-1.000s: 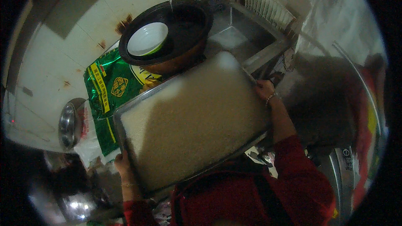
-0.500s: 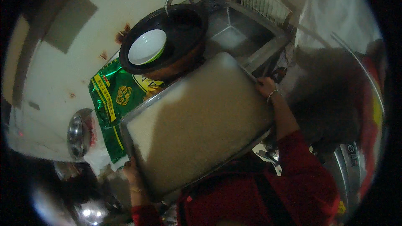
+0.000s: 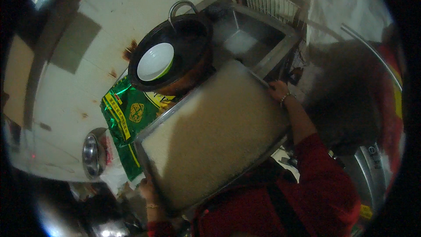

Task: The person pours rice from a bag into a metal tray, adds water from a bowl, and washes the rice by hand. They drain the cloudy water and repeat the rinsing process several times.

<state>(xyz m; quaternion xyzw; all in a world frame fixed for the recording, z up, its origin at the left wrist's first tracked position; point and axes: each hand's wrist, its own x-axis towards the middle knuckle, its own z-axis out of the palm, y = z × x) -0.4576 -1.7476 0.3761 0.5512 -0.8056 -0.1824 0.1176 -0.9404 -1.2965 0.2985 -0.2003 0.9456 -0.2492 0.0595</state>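
Observation:
A large rectangular metal tray (image 3: 187,101) is tilted across the middle of the view. Pale grain (image 3: 215,136), which looks like rice, fills it in a smooth, level layer, partly in shadow. My left hand (image 3: 148,191) is closed on the tray's near left edge, its fingers partly hidden. At the far right edge, my right hand (image 3: 279,92) grips the rim, a bracelet at its wrist. Just beyond the tray, a green bag (image 3: 131,118) with yellow panels lies against a dark wok (image 3: 188,79).
A white bowl (image 3: 154,62) rests inside the wok. Behind to the right are a metal sink (image 3: 272,57) and a white wire rack (image 3: 267,1). A steel bowl (image 3: 93,154) stands at the left by the wall. Dim, cluttered items surround my right arm.
The whole view has shifted slightly, so the wok, bag and steel bowl appear lower and farther right. Both hands keep their hold on the tray, and the grain looks the same.

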